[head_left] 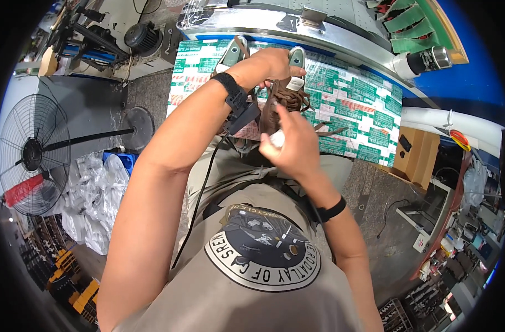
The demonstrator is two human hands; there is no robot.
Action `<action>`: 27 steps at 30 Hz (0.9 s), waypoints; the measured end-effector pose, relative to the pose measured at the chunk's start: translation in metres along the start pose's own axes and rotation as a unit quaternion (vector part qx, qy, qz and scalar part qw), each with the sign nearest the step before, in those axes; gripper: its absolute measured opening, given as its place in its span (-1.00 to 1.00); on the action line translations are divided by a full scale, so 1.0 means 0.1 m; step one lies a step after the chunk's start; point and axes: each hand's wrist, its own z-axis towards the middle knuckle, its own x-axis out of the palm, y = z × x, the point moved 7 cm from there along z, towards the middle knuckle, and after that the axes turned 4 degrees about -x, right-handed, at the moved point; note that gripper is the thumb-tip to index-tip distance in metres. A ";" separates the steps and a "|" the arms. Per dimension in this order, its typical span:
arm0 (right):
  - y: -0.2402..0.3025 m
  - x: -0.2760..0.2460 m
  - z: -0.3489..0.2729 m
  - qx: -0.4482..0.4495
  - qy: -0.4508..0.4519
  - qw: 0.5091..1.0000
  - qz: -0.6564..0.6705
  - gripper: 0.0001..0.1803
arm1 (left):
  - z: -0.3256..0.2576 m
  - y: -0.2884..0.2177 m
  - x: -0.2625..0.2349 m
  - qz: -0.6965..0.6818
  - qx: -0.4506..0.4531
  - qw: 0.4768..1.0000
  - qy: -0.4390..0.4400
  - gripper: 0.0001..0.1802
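Observation:
On the table (374, 133), covered with green-and-white printed tape, stand two grey-green shoes, the left shoe (230, 54) and the right shoe (297, 56), partly hidden by my left hand and forearm. A bundle of brown shoelaces (294, 101), with a small white piece beside it, lies just below them. Reaching across from the left, my left hand (272, 63) is curled closed at the top of the bundle; its grip is partly hidden. My right hand (297, 141) is nearer me, thumb and index finger apart, the index fingertip close to a brown strip (268, 113). Loose lace ends trail to the right.
A metal-edged machine (341, 26) runs along the table's far side. To the left stand a black floor fan (32, 154), a motor (140, 36) and clear plastic bags (92, 199). An open cardboard box (416, 157) is at the right. A black cable (200, 199) runs down from my left wrist.

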 end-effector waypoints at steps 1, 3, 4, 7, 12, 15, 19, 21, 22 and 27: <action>-0.10 -0.02 0.02 -0.028 -0.023 0.999 -0.013 -0.17 | 0.01 -0.02 -0.01 0.001 0.002 1.000 0.000 0.03; -0.18 0.00 0.00 -0.036 -0.021 0.999 -0.028 -0.19 | 0.03 -0.01 -0.01 0.046 -0.014 0.999 0.025 0.00; -0.20 -0.01 0.01 -0.035 -0.023 0.999 -0.028 -0.19 | 0.03 -0.01 -0.02 0.053 -0.006 0.998 0.024 -0.07; -0.20 -0.03 0.03 -0.048 -0.041 0.997 -0.045 -0.17 | 0.05 -0.03 -0.01 0.062 0.006 0.998 0.014 -0.08; -0.22 0.01 0.02 -0.032 0.012 0.999 -0.001 -0.22 | -0.04 -0.14 -0.09 0.126 -0.016 0.991 0.031 -0.10; -0.39 -0.04 0.06 0.027 0.016 0.992 0.118 -0.25 | -0.01 -0.20 -0.08 0.137 0.001 0.990 0.027 -0.07; -0.24 0.22 0.27 0.030 -0.052 0.989 0.134 -0.34 | 0.18 -0.07 -0.08 0.142 0.078 0.986 -0.021 -0.03; -0.02 0.43 0.24 0.045 0.014 0.980 0.195 -0.29 | 0.37 0.10 -0.04 0.175 0.056 0.983 0.011 0.14; 0.09 0.45 0.20 0.031 0.036 0.974 0.220 -0.26 | 0.38 0.11 -0.03 0.165 0.055 0.985 0.005 0.13; 0.33 0.49 -0.19 -0.050 0.004 0.983 0.177 -0.18 | 0.42 0.01 -0.02 0.196 0.051 0.979 0.017 0.16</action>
